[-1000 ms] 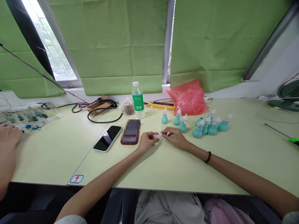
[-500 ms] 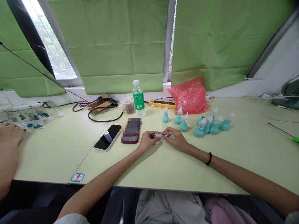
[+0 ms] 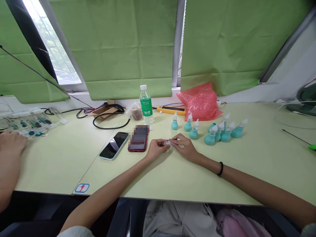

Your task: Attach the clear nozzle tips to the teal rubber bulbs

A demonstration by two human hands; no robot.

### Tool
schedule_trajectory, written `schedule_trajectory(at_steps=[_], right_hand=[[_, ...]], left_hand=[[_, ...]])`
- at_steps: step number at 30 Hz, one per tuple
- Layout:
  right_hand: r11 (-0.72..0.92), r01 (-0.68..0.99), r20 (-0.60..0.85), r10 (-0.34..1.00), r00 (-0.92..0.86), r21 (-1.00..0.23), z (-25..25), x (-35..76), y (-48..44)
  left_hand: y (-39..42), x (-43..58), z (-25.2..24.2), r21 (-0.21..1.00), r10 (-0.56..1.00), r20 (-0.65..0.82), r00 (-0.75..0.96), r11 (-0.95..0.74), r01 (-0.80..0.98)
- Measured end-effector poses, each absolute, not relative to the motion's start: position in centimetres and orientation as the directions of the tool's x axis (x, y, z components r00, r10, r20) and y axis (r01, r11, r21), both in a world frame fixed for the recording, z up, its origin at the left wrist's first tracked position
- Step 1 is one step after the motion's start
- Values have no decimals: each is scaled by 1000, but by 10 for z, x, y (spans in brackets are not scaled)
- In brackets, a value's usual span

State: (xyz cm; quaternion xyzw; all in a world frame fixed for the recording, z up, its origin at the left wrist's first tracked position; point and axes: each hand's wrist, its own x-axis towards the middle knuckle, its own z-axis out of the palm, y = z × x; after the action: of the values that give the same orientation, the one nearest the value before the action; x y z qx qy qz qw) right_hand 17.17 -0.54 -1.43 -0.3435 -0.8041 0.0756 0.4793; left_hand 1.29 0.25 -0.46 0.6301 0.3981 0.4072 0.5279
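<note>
Between my two hands, just above the table [image 3: 197, 184], is a small translucent white plastic piece [image 3: 168, 143]. My left hand [image 3: 157, 148] pinches it from the left with thumb and fingers. My right hand [image 3: 184, 147] meets it from the right, its thumb and index finger closed at the piece's edge; the fingers partly hide it. Beyond my right hand stand several teal squeeze bulbs with clear white tips, among them one bulb [image 3: 174, 123] at the left and another [image 3: 210, 138] in the right cluster. One teal bulb [image 3: 211, 127] there seems to have no tip.
Left of my hands lie a red-cased phone [image 3: 138, 140] and a white-edged phone [image 3: 114, 145]. Behind are a water bottle [image 3: 146, 107], black cable [image 3: 111, 127], yellow power strip [image 3: 171, 110] and red bubble-wrap bag [image 3: 201, 102]. A screwdriver [image 3: 297, 137] lies right; another person's hand [image 3: 12, 144] rests far left.
My right hand's fingers have shifted slightly around the white piece, exposing a little more of it. My left hand stays nearly in place.
</note>
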Motion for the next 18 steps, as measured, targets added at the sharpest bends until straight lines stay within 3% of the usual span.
schedule_trajectory(at_steps=[9,18], right_hand=[[768,497,704,607,-367,-403,-17,171,-8],[721,363,636,693,-340,-591,-11,171,-12]], left_hand=[[1,12,-5,997,939,78,336,-83,1],[-2,10,0,990,929,37,368,16,-140]])
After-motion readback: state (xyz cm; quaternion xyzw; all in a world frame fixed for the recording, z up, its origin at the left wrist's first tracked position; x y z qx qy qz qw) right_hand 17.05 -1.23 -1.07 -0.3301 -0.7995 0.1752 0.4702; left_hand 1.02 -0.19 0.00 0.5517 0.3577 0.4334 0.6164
